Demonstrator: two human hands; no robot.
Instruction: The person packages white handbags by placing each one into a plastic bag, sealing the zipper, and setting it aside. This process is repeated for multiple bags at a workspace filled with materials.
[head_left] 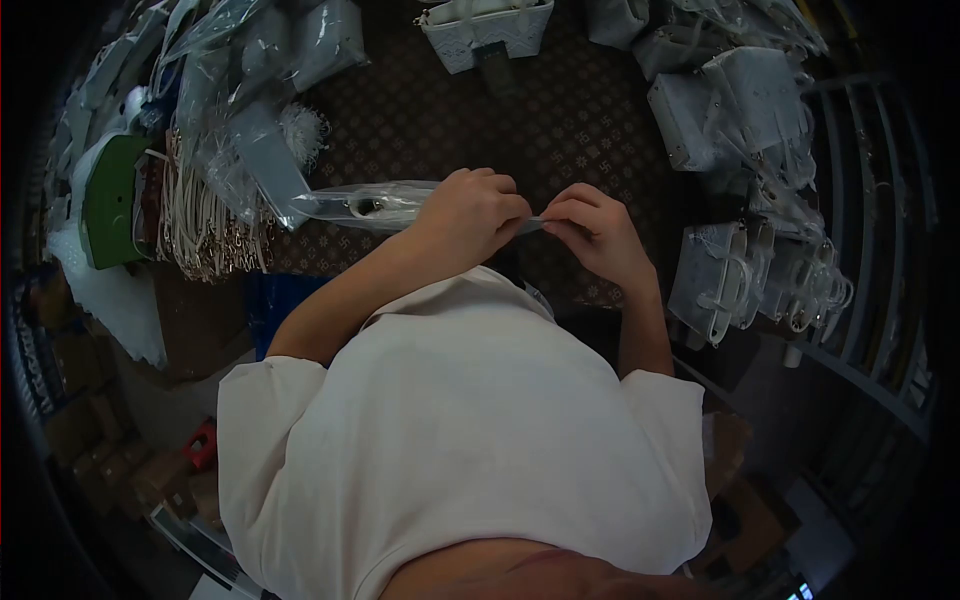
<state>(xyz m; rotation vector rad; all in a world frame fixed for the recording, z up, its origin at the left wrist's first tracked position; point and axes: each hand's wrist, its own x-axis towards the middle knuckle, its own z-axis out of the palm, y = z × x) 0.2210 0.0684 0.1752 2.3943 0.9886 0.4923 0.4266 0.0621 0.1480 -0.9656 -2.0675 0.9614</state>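
Observation:
A clear plastic bag (pixel 335 206) lies stretched sideways in front of my body, with a pale item inside that shows a dark, metal-rimmed hole. What the item is, I cannot make out through the crinkled film. My left hand (pixel 472 215) is closed over the bag's right part, fingers curled. At the bag's right end, my right hand (pixel 598 232) pinches the narrow edge of the film between thumb and fingertips. Only a short strip of plastic shows between the two hands. My left fingers hide part of the bag.
The table (pixel 400 115) has a dark patterned cover. White handbags in plastic (pixel 745 95) crowd its right side. At left are wrapped pieces (pixel 270 160), hanging cream straps (pixel 205 215) and a green panel (pixel 115 200). A white woven basket-like bag (pixel 487 35) stands at the far edge.

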